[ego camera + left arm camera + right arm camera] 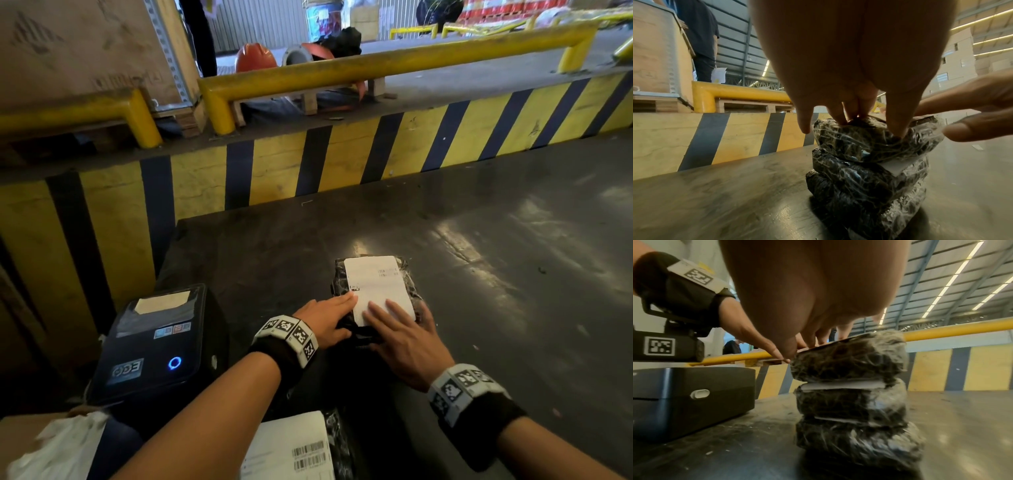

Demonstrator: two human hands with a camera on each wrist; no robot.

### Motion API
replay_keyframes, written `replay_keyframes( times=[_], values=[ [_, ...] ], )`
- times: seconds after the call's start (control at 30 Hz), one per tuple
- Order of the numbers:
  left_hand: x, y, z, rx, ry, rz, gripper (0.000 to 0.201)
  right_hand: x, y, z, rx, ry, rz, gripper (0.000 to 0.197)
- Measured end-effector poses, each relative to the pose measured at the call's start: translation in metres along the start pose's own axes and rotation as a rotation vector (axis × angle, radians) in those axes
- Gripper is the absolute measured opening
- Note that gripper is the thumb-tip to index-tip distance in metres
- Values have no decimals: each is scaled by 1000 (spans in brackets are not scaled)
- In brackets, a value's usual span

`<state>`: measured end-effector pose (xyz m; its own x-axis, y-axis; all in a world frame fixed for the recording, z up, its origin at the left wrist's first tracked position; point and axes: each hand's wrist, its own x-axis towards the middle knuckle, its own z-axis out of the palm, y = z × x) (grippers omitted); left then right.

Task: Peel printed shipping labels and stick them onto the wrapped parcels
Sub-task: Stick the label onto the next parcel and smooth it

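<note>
Parcel: top parcel [375, 291] sits on a stack of wrapped parcels [855, 404] just right of the label printer [154, 346], on the dark table [513, 274]
Label: white shipping label [378, 287] lies flat on the top parcel, covering most of its upper face
Left hand: my left hand [325, 320] has fingers straight, tips pressing the label's near-left edge; it grasps nothing
Right hand: my right hand [407, 346] lies flat, fingers extended on the label's near end, smoothing, closed round nothing
Feel: I judge the parcel soft and squashy under slick, crinkled film; the label thin and prone to creasing
Hold: I'd steady the stack by the top parcel's sides, since it looks tippy, and rub outward from the label's centre
</note>
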<state>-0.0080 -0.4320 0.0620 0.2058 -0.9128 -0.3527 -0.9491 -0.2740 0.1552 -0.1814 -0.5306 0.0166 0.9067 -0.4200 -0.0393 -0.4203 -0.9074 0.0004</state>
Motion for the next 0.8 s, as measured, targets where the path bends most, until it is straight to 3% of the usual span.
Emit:
replay_keyframes(
  times=[0.17,0.3,0.37,0.53,0.67,0.8],
  values=[
    [1,2,-3,-24,0,10,75,-12,20,-1,15,14,45,62],
    [1,4,-6,-7,7,12,72,-3,-3,7,82,83,-15,63],
    [1,3,-5,-14,5,0,71,-3,-12,15,-5,21,-31,65],
    [1,3,-7,-15,-1,-4,70,-14,4,26,-85,124,-70,65],
    [-2,8,-15,-2,-36,-28,69,-27,21,22,101,220,-8,57],
    [-18,22,-27,5,-51,-60,67,-14,38,-1,534,382,242,55]
  ],
)
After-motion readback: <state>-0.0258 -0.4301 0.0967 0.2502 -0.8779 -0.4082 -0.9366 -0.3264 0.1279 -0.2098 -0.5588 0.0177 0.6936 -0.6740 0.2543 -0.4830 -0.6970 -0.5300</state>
